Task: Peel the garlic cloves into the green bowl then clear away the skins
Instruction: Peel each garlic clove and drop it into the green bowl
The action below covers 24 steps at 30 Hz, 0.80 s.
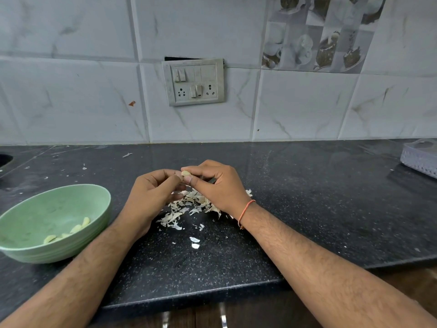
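Fingers (pixel 186 179) of both hands pinch one garlic clove (pixel 185 173) (no legible writing) — above the skins (pixel 189 204) — green bowl (pixel 99 209) left.

One green bowl (pixel 71 209) stands on the counter (pixel 307 197), with about four peeled garlic cloves (pixel 81 225) in it. One more clove (pixel 185 173) sits between two hands, left (pixel 153 195) and right (pixel 217 185). One heap of skins (pixel 189 204), one white basket (pixel 421 159), one switchboard (pixel 193 82)
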{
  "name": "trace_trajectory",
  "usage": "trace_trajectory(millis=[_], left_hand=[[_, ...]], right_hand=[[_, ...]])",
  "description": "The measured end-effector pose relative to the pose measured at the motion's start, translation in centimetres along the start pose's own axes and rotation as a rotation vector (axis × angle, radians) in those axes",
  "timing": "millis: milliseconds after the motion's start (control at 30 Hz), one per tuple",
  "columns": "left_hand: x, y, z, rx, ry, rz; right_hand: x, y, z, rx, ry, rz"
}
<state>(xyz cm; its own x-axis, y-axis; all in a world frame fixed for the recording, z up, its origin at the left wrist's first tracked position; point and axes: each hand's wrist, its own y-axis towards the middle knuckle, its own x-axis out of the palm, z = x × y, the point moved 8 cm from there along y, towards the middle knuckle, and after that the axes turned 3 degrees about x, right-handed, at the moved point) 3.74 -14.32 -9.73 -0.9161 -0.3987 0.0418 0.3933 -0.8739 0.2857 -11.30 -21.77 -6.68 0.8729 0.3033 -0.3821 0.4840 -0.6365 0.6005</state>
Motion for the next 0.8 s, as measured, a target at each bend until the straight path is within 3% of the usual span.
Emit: trace_trajectory(millis=[800], left_hand=[[0.12, 0.35, -0.55, 0.021, -0.029, -0.073]], right_hand=[[-0.19, 0.0, 0.01, 0.022, 0.032, -0.009]])
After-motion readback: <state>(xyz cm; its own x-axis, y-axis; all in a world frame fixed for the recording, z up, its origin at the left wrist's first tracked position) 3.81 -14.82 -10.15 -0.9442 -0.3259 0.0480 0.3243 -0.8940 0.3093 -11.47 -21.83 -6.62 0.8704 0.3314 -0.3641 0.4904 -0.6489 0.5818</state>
